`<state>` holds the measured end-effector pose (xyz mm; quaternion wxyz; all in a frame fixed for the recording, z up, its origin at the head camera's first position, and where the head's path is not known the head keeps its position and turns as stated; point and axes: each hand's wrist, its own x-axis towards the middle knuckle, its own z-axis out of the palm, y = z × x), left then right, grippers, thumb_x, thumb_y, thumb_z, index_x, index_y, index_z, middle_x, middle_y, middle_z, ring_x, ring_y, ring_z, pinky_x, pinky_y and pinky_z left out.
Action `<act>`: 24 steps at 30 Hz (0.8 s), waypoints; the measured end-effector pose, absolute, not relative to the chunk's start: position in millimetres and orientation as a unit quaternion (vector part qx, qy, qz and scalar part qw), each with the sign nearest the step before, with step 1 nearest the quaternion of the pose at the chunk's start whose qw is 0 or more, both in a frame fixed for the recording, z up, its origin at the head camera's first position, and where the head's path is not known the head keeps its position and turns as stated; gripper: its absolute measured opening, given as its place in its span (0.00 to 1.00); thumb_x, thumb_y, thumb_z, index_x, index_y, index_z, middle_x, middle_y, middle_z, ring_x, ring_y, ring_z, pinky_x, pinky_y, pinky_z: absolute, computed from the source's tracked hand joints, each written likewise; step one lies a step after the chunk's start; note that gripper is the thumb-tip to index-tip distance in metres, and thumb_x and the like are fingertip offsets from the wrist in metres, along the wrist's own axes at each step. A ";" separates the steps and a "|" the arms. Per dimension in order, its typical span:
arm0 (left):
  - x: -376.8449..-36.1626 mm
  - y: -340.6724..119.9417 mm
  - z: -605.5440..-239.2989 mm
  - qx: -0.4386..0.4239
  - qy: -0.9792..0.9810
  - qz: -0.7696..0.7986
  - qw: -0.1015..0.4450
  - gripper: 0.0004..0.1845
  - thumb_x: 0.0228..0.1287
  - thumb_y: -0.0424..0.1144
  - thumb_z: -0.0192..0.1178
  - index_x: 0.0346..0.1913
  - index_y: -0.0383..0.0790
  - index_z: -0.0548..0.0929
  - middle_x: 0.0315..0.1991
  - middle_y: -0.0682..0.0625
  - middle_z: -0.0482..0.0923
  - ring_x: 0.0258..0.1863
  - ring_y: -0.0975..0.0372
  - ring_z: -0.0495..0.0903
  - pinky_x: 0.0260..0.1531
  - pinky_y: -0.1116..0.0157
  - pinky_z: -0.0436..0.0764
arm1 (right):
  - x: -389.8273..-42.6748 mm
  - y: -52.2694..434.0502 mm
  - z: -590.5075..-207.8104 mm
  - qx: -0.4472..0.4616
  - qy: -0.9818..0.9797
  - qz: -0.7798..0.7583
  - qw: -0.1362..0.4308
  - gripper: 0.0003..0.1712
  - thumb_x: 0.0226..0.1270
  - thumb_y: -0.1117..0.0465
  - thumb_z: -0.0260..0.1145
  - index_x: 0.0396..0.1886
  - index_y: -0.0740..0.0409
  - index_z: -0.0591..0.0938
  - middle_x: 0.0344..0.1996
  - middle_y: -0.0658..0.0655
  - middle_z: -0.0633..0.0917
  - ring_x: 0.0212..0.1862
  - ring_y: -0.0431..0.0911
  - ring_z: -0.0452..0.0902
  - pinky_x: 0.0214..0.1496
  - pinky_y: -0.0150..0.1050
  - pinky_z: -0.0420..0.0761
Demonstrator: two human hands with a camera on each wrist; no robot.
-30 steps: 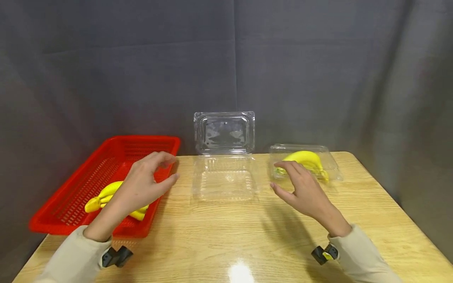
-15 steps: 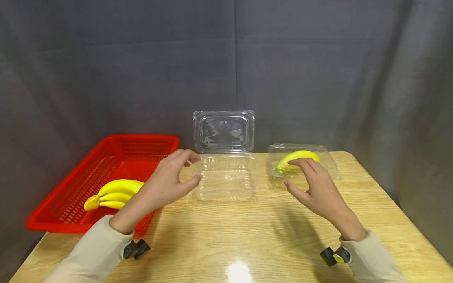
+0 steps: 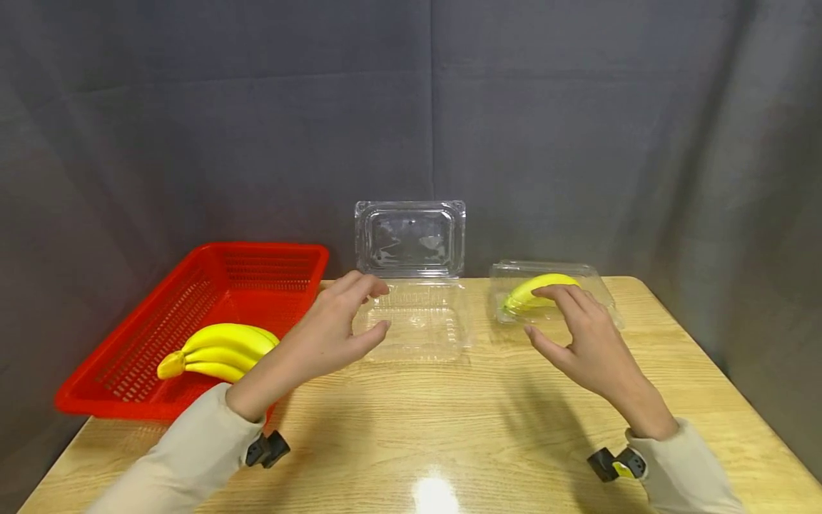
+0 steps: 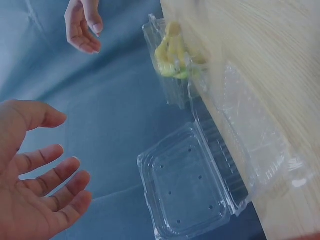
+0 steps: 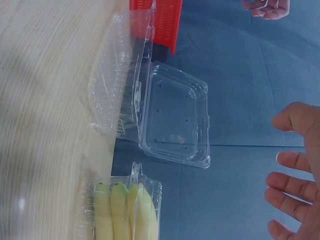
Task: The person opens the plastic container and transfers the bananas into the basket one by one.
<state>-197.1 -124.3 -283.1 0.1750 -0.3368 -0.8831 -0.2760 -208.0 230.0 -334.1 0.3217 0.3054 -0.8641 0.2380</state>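
Observation:
My left hand hovers with parted, gently bent fingers at the left side of the clear plastic clamshell box, whose lid stands raised at the back. My right hand is held in the air in front of a second clamshell, closed over a bunch of bananas. Neither hand grips anything. Another banana bunch lies in the red basket, its right end hidden behind my left forearm. In the left wrist view, the open box's raised lid shows small holes.
The wooden table carries the basket at left, the open box in the middle and the closed one at right. A grey curtain hangs close behind the table's back edge. Wrist cameras sit on both sleeves.
My left hand has moved right, from over the basket to the open box's left side. My right hand has shifted slightly right. The banana bunch in the basket is less covered now.

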 end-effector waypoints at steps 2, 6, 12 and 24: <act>-197.7 -121.0 -283.6 -0.341 -0.883 -0.271 0.176 0.17 0.59 0.37 0.64 0.50 0.36 0.77 0.46 0.47 0.77 0.43 0.55 0.76 0.46 0.57 0.76 | -207.1 231.0 -333.2 0.303 -0.865 0.236 0.323 0.26 0.53 0.60 0.72 0.51 0.63 0.78 0.47 0.59 0.80 0.52 0.56 0.75 0.49 0.60 0.70; -198.8 -115.0 -284.5 -0.341 -0.884 -0.264 0.177 0.17 0.59 0.37 0.64 0.50 0.36 0.77 0.46 0.47 0.77 0.45 0.54 0.76 0.46 0.57 0.76 | -205.8 233.4 -331.0 0.304 -0.865 0.232 0.324 0.26 0.53 0.61 0.72 0.52 0.64 0.78 0.47 0.59 0.81 0.51 0.56 0.75 0.51 0.61 0.68; -203.3 -105.9 -286.3 -0.342 -0.885 -0.264 0.174 0.18 0.59 0.38 0.64 0.51 0.36 0.77 0.46 0.47 0.77 0.46 0.55 0.75 0.48 0.57 0.76 | -204.4 238.5 -329.2 0.303 -0.867 0.227 0.326 0.26 0.51 0.62 0.72 0.52 0.65 0.78 0.45 0.60 0.83 0.49 0.57 0.77 0.52 0.58 0.67; -209.1 -89.8 -290.7 -0.350 -0.878 -0.255 0.205 0.16 0.58 0.35 0.62 0.50 0.37 0.78 0.46 0.48 0.77 0.48 0.55 0.75 0.47 0.58 0.77 | -206.9 249.1 -329.4 0.300 -0.859 0.225 0.349 0.24 0.50 0.63 0.70 0.49 0.65 0.79 0.45 0.59 0.81 0.49 0.55 0.76 0.49 0.52 0.72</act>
